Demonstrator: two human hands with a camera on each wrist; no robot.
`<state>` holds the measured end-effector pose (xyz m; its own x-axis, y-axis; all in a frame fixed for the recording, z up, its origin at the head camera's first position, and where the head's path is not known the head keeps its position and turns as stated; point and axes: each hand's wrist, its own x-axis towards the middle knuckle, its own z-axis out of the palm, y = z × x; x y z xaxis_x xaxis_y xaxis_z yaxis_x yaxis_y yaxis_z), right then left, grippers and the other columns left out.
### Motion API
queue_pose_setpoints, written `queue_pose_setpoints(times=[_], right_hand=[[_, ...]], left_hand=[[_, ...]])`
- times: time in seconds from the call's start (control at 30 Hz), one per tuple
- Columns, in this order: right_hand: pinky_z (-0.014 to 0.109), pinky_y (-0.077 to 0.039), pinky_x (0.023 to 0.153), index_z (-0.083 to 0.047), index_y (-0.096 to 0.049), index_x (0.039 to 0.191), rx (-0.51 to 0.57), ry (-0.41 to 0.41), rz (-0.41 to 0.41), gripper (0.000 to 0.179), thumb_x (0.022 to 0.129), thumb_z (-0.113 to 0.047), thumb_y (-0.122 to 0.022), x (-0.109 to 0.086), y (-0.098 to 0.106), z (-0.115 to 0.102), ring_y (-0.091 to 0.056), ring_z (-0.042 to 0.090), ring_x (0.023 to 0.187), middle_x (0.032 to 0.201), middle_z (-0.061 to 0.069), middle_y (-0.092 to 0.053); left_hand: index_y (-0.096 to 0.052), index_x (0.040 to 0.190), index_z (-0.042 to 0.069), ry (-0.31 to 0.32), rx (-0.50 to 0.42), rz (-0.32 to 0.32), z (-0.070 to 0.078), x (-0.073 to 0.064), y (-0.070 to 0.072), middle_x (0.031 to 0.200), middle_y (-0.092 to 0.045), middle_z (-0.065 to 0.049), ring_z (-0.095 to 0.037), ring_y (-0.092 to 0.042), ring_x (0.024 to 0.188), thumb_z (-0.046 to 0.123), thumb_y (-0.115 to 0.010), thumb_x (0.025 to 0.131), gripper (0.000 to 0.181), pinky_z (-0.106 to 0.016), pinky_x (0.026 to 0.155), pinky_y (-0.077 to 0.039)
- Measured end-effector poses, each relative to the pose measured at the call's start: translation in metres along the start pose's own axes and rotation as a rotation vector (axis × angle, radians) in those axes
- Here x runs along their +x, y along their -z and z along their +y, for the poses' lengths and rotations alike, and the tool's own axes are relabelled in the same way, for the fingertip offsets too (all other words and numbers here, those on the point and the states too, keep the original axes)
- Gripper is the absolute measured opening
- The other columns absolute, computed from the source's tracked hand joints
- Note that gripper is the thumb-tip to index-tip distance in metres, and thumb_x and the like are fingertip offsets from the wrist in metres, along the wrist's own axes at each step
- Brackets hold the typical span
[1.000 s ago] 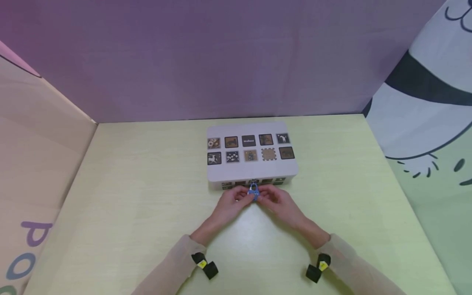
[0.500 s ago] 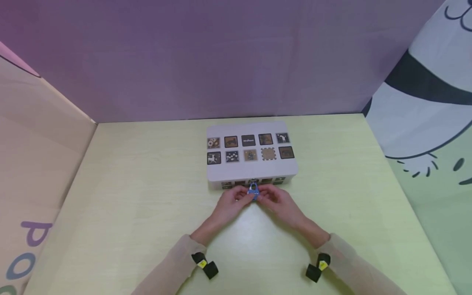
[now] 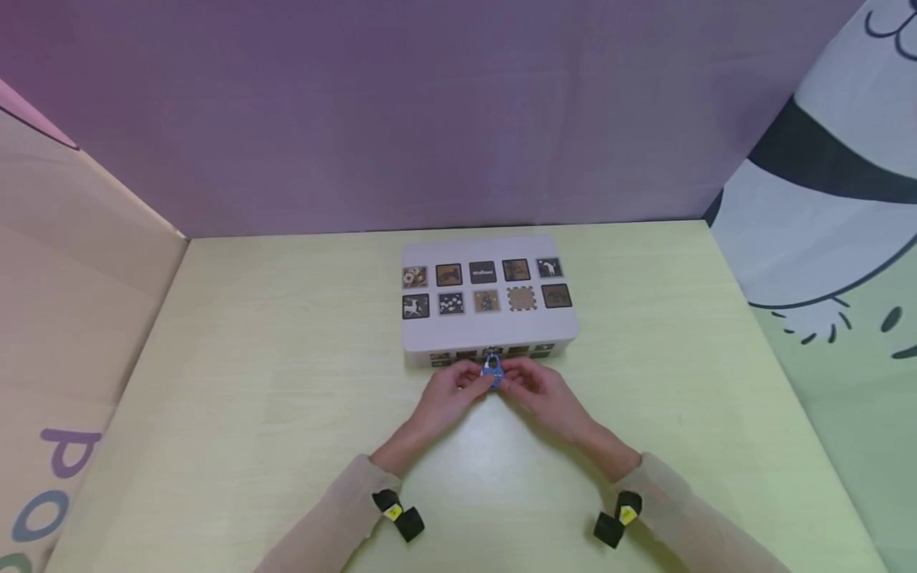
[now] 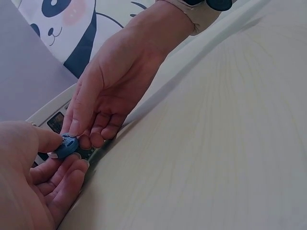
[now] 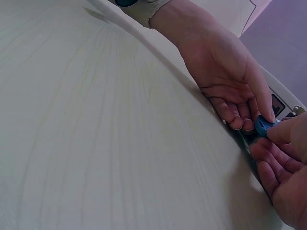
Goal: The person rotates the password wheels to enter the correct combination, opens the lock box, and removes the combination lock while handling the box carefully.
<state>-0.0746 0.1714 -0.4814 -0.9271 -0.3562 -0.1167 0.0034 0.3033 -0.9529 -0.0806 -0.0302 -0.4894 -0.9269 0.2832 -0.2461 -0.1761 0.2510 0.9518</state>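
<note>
A small blue padlock (image 3: 493, 371) is at the middle of the front side of a white box (image 3: 490, 329), its shackle pointing up toward the box's metal clasp (image 3: 492, 352). Whether the shackle passes through the clasp is too small to tell. My left hand (image 3: 448, 399) pinches the padlock from the left, with thumb and fingertips on its body. From the right, my right hand (image 3: 550, 400) pinches the same body. Both wrist views show the blue body (image 4: 67, 145) between the two hands' fingertips, while the other fingers curl loosely below.
Dark and brown picture squares cover the box's lid and front. It stands on a pale wooden table (image 3: 286, 358) near a purple back wall (image 3: 458, 119). Printed side panels (image 3: 845, 239) border the table. Black wrist straps (image 3: 398, 516) sit on both sleeves.
</note>
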Motion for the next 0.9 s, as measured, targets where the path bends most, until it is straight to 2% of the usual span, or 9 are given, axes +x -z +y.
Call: queue_pose_setpoints(times=[0.43,0.9], right_hand=[[0.025,-0.055,0.091,0.003,-0.063,0.127,-0.011,-0.003,0.001,0.030,0.100,-0.010,-0.066,0.0000,0.0002,-0.0008,-0.065,0.025,0.102,0.109,0.015,-0.070],[0.026,-0.055,0.091,0.002,-0.063,0.127,-0.008,-0.009,-0.003,0.030,0.100,-0.009,-0.066,0.0005,0.0004,0.0011,-0.064,0.020,0.101,0.109,0.013,-0.070]], left_hand=[[-0.069,0.114,0.001,-0.026,0.029,-0.004,0.0022,-0.0014,0.0013,0.096,-0.070,-0.005,-0.013,-0.062,0.083,0.026,-0.067,0.100,0.028,-0.027,0.076,-0.056],[-0.069,0.115,0.001,-0.036,0.035,-0.011,0.0018,-0.0028,0.0025,0.099,-0.069,-0.006,-0.015,-0.062,0.087,0.024,-0.072,0.096,0.030,-0.032,0.080,-0.056]])
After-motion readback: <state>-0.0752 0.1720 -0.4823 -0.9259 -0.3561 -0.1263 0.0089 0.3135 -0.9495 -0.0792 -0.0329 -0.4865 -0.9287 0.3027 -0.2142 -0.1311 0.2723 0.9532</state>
